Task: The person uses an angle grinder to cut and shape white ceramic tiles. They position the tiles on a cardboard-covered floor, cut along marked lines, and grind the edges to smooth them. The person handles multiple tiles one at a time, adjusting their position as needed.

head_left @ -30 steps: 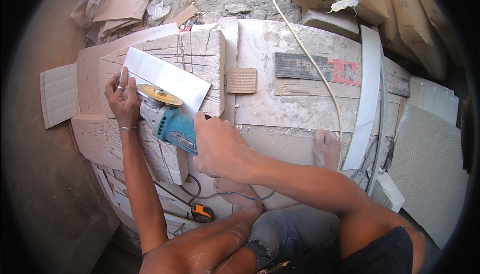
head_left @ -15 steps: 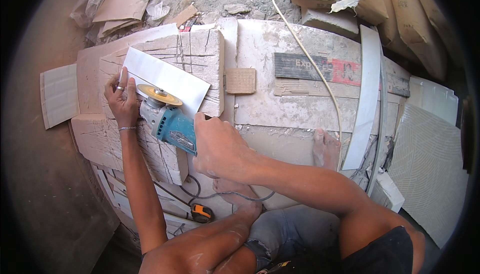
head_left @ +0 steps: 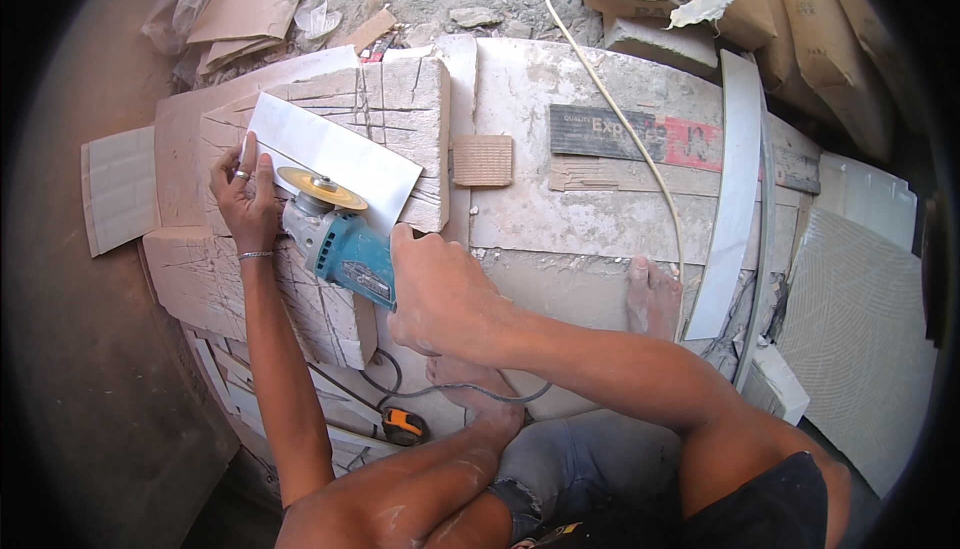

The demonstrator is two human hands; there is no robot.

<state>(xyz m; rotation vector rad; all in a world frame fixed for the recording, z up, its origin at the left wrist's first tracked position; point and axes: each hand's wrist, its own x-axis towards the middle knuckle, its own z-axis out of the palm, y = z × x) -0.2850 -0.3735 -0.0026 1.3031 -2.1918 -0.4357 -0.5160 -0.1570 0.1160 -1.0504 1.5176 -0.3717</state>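
- Your right hand is clenching its grip around the body of a teal-and-grey angle grinder, and the tool is slanting up and to the left from your fist.
- Your left hand is resting its fingertips on the left end of a white, glossy, rectangular tile; whether that grip is pinching or only pressing, you cannot tell from this angle.
- The tile is lying on a pale, scored block, ahead of your right grip and off to its left.
- Its long axis is running from upper left to lower right, and the grinder's body is following nearly the same slant.
- The grinder's round yellow disc is overlapping the tile's near long edge in view, toward the left end; whether it is touching, you cannot tell.
- Your left hand is lying nearer to the tile, with its fingertips sitting just beside the disc's left rim; your right fist is sitting close to the tile's near right corner.
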